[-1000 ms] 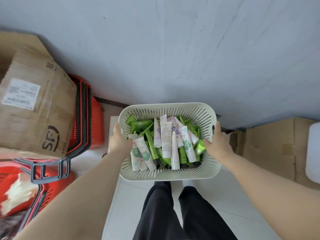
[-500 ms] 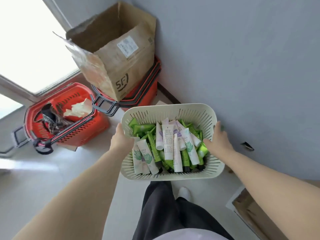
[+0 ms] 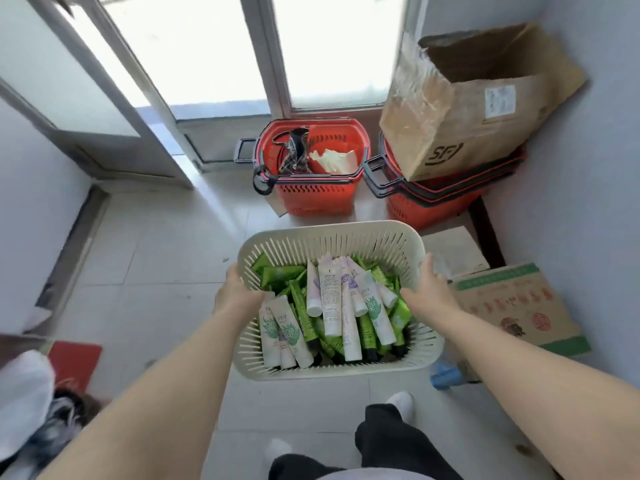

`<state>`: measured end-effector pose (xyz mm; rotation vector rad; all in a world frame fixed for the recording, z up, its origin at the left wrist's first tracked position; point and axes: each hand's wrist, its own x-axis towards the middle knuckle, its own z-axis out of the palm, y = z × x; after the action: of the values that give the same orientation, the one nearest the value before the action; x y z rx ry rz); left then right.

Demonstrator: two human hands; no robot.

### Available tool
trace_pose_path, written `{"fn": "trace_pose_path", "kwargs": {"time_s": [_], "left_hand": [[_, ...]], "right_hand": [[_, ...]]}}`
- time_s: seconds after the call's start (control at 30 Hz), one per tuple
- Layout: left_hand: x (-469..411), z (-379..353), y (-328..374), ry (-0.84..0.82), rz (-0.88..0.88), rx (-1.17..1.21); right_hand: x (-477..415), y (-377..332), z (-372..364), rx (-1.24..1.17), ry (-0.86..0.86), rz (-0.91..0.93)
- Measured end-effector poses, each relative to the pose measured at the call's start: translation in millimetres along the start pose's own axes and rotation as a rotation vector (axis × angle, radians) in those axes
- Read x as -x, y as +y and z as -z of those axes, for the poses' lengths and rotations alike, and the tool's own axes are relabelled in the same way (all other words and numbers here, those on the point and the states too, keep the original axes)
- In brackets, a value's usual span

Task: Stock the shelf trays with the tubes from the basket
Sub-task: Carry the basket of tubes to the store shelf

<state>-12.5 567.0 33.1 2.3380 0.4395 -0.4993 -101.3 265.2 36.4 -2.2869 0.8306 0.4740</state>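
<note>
under the cream slotted basket (image 3: 332,232) lies a pale tiled floor (image 3: 156,271); beyond the basket stand bright glass doors (image 3: 214,46), and right of it is a grey wall (image 3: 588,202). the left hand (image 3: 239,289) and right hand (image 3: 429,289) each clasp a side rim, with much of each grip hidden by the basket walls. blurred cloth (image 3: 24,393) lower left of it is cut off. white and green tubes (image 3: 332,296) heap inside the basket. beyond it, a red shopping basket (image 3: 311,199) holds crumpled paper (image 3: 334,161); stacked red baskets (image 3: 433,206) carry a tilted cardboard box (image 3: 467,109).

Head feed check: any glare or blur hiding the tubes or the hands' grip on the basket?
Head view: windows blown out white, wide-angle bending at the edges, lower-left corner smeared; tubes, basket, left hand and right hand on its rim read sharp.
</note>
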Motion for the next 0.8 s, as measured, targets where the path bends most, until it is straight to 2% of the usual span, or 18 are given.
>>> {"fn": "trace_pose_path", "kwargs": {"time_s": [0.2,0.47,0.8], "left_hand": [[11.3,95.4,-135.3,0.122,0.165,0.089],[56.9,210.7,-327.3,0.28,0.453,0.246],[125.0,284.1,-463.0,0.617,0.785,0.401]], "right_hand": [[39.7,-104.2,-88.8,0.154,-0.104,0.132],[116.0,-235.3,-242.4,0.355,-0.304,0.412],[186.8,-382.3,-392.0,0.605,-0.551,0.777]]}}
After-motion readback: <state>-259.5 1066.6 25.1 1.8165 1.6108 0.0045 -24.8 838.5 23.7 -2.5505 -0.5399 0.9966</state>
